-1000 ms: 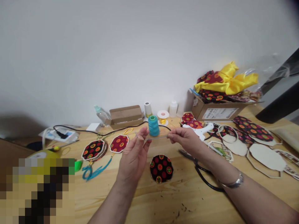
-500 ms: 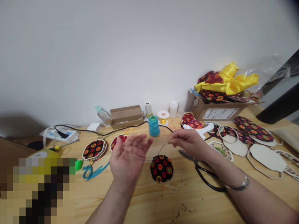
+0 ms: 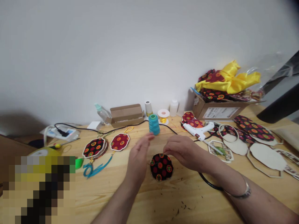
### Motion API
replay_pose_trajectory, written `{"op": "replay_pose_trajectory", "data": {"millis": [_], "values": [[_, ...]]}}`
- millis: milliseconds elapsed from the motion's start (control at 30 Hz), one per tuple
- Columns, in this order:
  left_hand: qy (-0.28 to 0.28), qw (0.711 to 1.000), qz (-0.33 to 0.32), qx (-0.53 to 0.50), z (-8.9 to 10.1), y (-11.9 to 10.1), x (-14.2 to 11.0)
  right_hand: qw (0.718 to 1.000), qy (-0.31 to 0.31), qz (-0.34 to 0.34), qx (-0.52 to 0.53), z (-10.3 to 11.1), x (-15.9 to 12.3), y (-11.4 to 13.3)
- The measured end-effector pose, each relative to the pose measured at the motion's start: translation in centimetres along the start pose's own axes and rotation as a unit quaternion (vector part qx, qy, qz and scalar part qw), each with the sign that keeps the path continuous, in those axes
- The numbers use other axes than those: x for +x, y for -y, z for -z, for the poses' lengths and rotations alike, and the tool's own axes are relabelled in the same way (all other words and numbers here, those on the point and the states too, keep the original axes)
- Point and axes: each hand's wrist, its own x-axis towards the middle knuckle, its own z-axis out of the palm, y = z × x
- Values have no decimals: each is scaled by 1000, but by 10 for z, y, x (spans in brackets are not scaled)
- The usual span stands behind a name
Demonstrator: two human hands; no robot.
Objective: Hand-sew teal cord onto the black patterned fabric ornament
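Observation:
A round black fabric piece with red and orange dots lies flat on the wooden table. My left hand hovers just left of it, fingers stretched out and together, holding nothing. My right hand rests at the piece's upper right edge with its fingers curled down. What they pinch, if anything, is hidden. A metal bracelet sits on my right wrist. A teal thread spool stands just behind both hands.
A white glue gun lies right of the spool. A black scissor handle loop shows under my right forearm. Patterned ornaments with a teal tassel lie at left, white cut-out shapes at right. A cardboard box holds yellow cloth.
Both hands have dropped from chest height to the black fabric piece. The thread stretched between them earlier is no longer visible. My left hand let go and turned edge-on.

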Motion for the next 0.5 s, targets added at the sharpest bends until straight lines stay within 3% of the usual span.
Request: {"op": "replay_pose_trajectory", "data": {"millis": [100, 133, 267, 367, 500], "values": [[-162, 974, -158, -20, 2, -11, 5, 999, 20, -7, 44, 4, -2, 1], [-175, 969, -173, -37, 2, -14, 6, 997, 30, -2, 72, 5, -2, 2], [-139, 964, -167, -155, -3, -14, 6, 989, 61, 5, 135, 7, -3, 2], [-105, 972, -146, -149, -5, -10, 5, 991, 63, -7, 115, 5, -3, -1], [-156, 963, -154, -155, 6, -15, 10, 990, 64, -8, 124, 7, -3, -2]]}}
